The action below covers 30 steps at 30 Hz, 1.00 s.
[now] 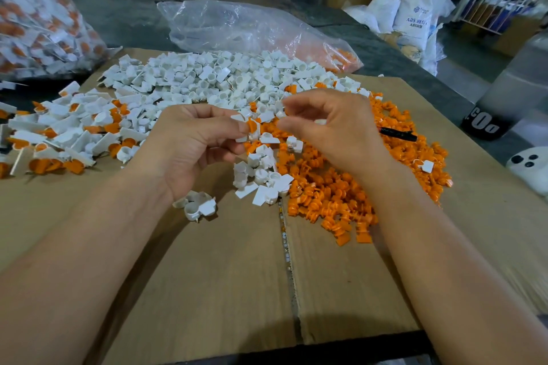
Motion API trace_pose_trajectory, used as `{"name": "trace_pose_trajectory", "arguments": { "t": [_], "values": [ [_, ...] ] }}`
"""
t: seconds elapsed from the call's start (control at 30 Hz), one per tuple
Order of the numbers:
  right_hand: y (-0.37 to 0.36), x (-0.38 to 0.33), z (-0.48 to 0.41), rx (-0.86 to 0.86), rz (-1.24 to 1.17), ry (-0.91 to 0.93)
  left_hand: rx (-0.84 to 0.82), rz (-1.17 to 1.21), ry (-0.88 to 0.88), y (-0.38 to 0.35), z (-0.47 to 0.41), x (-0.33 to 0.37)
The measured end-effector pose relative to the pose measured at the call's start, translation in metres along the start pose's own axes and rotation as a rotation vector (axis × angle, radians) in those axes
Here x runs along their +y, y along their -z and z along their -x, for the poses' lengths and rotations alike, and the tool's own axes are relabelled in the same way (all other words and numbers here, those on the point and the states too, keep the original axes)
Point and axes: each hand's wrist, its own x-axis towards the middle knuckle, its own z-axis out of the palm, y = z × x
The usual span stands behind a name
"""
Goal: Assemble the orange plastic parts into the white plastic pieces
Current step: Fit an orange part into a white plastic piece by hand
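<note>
Raised above the middle of the cardboard sheet [207, 275]: the left hand [195, 142], thumb and forefinger pinching a white piece [252, 137] with an orange part [252, 126] seated in it. Roughly upright in the view, that orange part, with its long axis near vertical and the white ring just beneath it.

A short gap to the right: the right hand [332, 130], fingers curled, thumb and forefinger tips close together and turned toward the pinched piece. Inside the curl, a sliver of white [320, 121]; cannot tell whether gripped.

Beneath and beyond both hands, toward the sheet's far edge: a broad heap of loose white pieces [213, 80]. Along the right side of the sheet, partly under the right wrist: loose orange parts [341, 187], with a black marker [397, 134] lying across them. At the left edge: assembled pieces [59, 133], white with orange showing. Near the left wrist, a small white cluster [197, 204]; between the forearms, another [261, 178].

Past the far edge, on the dark tabletop [118, 15]: a clear plastic bag [252, 29], orange showing at its right end. At the far left corner: a bulging bag [35, 18] of white-and-orange pieces. Off the right edge: a white device [530, 166] with dark dots.
</note>
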Motion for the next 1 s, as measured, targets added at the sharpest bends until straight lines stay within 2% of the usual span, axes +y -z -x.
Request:
{"name": "trace_pose_trajectory", "arguments": {
  "t": [0.07, 0.17, 0.3, 0.43, 0.63, 0.77, 1.0],
  "values": [
    [0.017, 0.008, -0.006, 0.030, 0.176, -0.106, 0.006, 0.006, 0.011, 0.001, 0.000, 0.000],
    [0.038, 0.023, -0.010, -0.024, 0.367, -0.248, 0.007, 0.014, 0.015, 0.001, 0.000, 0.000],
    [0.054, 0.036, -0.010, -0.192, 0.432, -0.423, 0.003, 0.029, 0.018, 0.002, 0.000, 0.001],
    [0.055, 0.037, -0.010, -0.354, 0.490, -0.515, -0.001, 0.034, 0.020, 0.003, 0.000, 0.001],
    [0.055, 0.050, -0.011, -0.461, 0.633, -0.593, -0.005, 0.034, 0.022, 0.003, 0.000, 0.001],
    [0.052, 0.054, -0.011, -0.373, 0.665, -0.609, -0.007, 0.034, 0.025, 0.004, 0.000, 0.000],
    [0.052, 0.039, -0.010, -0.140, 0.679, -0.464, 0.015, 0.014, 0.022, 0.006, -0.001, -0.001]
  ]
}}
